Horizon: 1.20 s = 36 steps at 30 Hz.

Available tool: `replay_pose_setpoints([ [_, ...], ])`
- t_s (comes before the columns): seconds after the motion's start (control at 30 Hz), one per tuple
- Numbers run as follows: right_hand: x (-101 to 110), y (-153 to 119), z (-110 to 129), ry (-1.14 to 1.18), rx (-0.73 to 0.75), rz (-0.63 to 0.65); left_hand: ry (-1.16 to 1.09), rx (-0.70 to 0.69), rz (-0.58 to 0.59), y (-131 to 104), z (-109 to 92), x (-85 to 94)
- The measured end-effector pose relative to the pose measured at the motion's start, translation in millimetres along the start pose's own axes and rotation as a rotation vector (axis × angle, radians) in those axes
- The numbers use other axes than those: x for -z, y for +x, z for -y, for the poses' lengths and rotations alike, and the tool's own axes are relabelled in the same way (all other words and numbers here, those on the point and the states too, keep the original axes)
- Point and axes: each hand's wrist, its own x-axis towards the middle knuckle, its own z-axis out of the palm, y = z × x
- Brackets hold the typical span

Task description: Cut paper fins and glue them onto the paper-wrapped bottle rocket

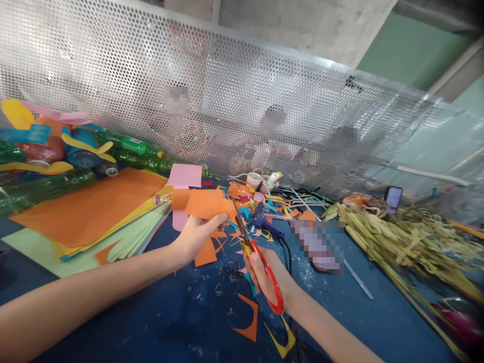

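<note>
Near the middle of the view, my left hand (202, 234) pinches a piece of orange paper (206, 201) between thumb and fingers, above the blue table. My right hand (264, 272) is wrapped round a pair of scissors (273, 290) with red handles. Their blades point up and away, at the right edge of the orange paper. From this angle I cannot tell whether the blades are cutting into it. Beneath and around both hands lie orange paper offcuts (247, 317) and a curved yellow scrap (283, 340).
Stacked coloured paper (98, 206) and green plastic bottles (49, 186) fill the left. A blue glue gun (264, 222) with a black cord lies among scraps. Dried corn husks (397, 242) and a phone (394, 199) are at right. Behind the perforated metal screen (227, 96), people show dimly.
</note>
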Motion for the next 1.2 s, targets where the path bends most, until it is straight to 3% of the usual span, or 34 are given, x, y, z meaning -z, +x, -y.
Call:
replay_pose_setpoints([
  [0.5,2.0,1.8,-2.3,-0.035,0.003,0.002,-0.019,-0.035,0.041,7.9,3.3,3.8],
  [0.87,2.3,3.6,-5.0,-0.09,-0.044,-0.024,0.017,0.051,-0.049,14.5,8.2,9.3],
  [1.2,0.6,3.6,-4.0,-0.113,-0.091,-0.018,-0.058,0.033,-0.065,16.1,2.9,7.1],
])
